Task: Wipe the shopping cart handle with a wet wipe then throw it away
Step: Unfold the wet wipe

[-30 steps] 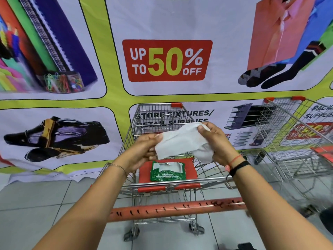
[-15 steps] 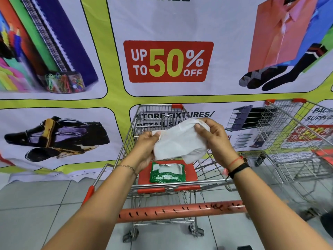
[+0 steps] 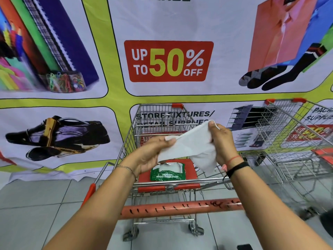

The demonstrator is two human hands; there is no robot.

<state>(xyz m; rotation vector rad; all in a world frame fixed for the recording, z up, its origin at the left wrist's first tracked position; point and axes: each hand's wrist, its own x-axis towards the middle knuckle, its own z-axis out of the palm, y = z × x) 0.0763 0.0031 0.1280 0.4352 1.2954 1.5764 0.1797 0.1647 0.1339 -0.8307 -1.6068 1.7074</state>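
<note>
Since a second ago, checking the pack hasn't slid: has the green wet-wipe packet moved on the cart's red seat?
No. The green wet-wipe packet lies at the same spot on the red child seat flap.

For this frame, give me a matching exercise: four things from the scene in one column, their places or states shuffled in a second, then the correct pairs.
Things:
1. wet wipe
2. wipes pack
3. cart handle
4. second cart

Places or states:
A. lying on the red child seat, flap open
B. stretched between the left hand and right hand
C. parked empty at the right
D. orange bar with black marks, untouched below the arms

Pairs: 1-B, 2-A, 3-D, 4-C
</note>
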